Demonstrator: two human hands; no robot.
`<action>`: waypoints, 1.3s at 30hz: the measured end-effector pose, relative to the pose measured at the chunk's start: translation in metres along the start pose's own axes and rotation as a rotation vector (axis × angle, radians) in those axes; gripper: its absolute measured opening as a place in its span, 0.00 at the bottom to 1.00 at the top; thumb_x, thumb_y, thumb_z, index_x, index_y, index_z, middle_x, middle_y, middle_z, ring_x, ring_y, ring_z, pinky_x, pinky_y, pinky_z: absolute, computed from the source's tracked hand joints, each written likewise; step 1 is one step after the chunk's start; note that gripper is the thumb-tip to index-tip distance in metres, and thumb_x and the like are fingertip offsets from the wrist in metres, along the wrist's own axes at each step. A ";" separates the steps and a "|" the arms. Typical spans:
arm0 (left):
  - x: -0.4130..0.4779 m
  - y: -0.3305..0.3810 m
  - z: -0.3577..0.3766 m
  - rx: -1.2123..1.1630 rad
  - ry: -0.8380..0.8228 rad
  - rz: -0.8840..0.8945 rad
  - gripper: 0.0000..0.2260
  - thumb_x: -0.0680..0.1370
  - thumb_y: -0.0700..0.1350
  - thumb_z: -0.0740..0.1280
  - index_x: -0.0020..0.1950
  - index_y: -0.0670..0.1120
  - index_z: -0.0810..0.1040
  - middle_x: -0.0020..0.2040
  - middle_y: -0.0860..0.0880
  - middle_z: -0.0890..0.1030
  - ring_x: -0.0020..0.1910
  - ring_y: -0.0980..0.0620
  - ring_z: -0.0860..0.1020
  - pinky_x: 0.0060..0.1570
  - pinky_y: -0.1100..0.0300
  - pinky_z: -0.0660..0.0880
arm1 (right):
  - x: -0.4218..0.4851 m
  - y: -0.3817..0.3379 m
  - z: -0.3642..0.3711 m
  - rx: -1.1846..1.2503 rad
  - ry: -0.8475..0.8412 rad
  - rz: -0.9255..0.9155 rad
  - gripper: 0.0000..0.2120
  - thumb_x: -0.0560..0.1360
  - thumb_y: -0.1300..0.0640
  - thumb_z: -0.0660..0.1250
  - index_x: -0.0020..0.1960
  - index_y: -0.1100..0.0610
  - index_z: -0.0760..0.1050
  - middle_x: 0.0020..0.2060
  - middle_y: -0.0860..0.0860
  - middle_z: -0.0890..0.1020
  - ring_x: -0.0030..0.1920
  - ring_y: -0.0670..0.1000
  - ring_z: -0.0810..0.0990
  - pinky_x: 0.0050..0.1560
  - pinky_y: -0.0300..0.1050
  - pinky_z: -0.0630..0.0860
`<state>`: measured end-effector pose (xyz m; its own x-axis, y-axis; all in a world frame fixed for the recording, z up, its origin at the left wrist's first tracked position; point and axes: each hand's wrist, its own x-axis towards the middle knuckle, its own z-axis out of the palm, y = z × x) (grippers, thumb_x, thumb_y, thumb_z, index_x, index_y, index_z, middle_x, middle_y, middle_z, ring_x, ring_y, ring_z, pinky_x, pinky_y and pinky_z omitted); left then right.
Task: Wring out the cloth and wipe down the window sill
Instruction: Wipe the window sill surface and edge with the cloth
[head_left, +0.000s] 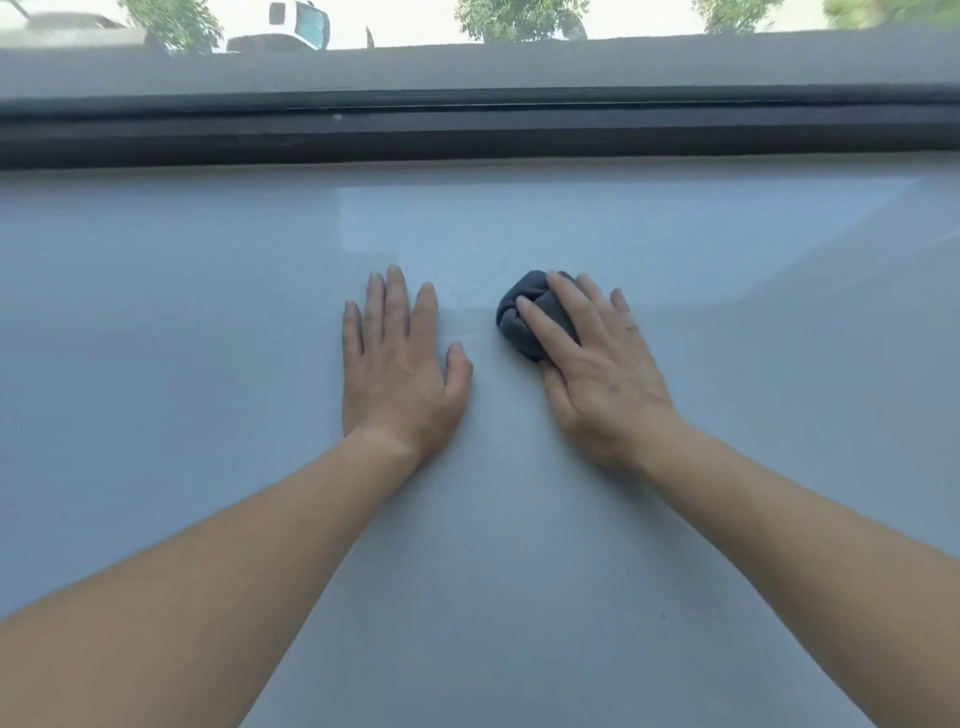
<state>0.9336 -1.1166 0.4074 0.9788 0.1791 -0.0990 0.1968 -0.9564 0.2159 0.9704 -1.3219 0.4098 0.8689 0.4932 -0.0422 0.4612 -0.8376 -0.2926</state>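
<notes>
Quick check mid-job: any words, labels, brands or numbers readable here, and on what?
None readable.
The cloth, window sill and window frame bear no print.
The white truck outside is too blurred to show any lettering.

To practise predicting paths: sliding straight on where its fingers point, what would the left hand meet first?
The left hand would probably reach the dark window frame first; the pale grey sill between looks free.

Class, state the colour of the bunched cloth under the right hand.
Dark grey cloth, plain, clearest in the head view.
</notes>
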 end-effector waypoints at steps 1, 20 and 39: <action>0.000 0.000 -0.001 0.006 -0.004 0.000 0.31 0.78 0.57 0.47 0.80 0.46 0.53 0.82 0.44 0.46 0.80 0.47 0.41 0.77 0.46 0.39 | 0.007 0.008 -0.004 -0.008 -0.016 -0.020 0.28 0.79 0.53 0.57 0.78 0.48 0.60 0.79 0.52 0.56 0.78 0.60 0.53 0.78 0.60 0.45; 0.003 0.002 0.000 0.020 0.005 0.009 0.32 0.78 0.57 0.49 0.80 0.45 0.56 0.82 0.42 0.49 0.81 0.46 0.43 0.78 0.43 0.44 | 0.118 0.015 -0.016 0.011 0.164 0.514 0.28 0.81 0.53 0.56 0.80 0.48 0.56 0.79 0.54 0.53 0.78 0.58 0.52 0.78 0.60 0.45; -0.002 0.002 -0.011 0.041 -0.024 0.008 0.32 0.77 0.57 0.47 0.80 0.45 0.55 0.82 0.42 0.48 0.80 0.45 0.42 0.78 0.43 0.43 | 0.072 0.077 -0.048 0.043 0.218 0.524 0.26 0.80 0.56 0.57 0.78 0.51 0.60 0.78 0.56 0.56 0.75 0.60 0.57 0.76 0.60 0.53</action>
<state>0.9328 -1.1164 0.4183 0.9787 0.1664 -0.1205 0.1861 -0.9664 0.1773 1.0773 -1.3615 0.4301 0.9988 -0.0497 0.0044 -0.0456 -0.9448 -0.3245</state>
